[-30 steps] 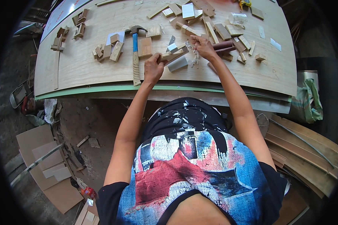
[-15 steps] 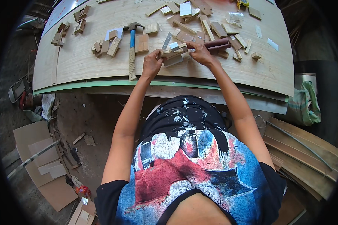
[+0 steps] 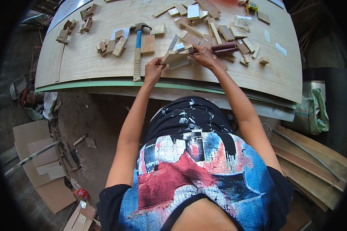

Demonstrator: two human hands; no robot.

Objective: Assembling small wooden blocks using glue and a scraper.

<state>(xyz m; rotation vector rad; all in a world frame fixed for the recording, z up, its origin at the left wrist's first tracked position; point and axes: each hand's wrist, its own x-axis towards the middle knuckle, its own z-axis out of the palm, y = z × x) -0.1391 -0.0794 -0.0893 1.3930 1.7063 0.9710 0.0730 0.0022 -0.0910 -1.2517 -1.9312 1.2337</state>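
A light wooden piece (image 3: 175,56), seemingly joined from several strips, is held above the table between my two hands. My left hand (image 3: 154,71) pinches its near left end. The fingers of my right hand (image 3: 204,57) are closed at its far right end. A small white-topped block (image 3: 180,46) appears on or just behind the piece; I cannot tell which. Beside it a thin grey metal strip (image 3: 173,42) sticks out. Just right of my right hand lie dark red cylinders (image 3: 224,47). A claw hammer (image 3: 137,54) with a wrapped handle rests left of my left hand.
Wood offcuts (image 3: 226,33) are strewn across the far right of the table (image 3: 92,69), around a clear jar (image 3: 243,21) and a yellow tape measure (image 3: 251,6). Small wooden assemblies (image 3: 86,25) stand at the far left. Boards (image 3: 308,165) lean at the lower right.
My left hand has shifted slightly left and nearer, and more of the wooden piece's left end shows. My right hand stays at the other end. The whole view has shifted a little.
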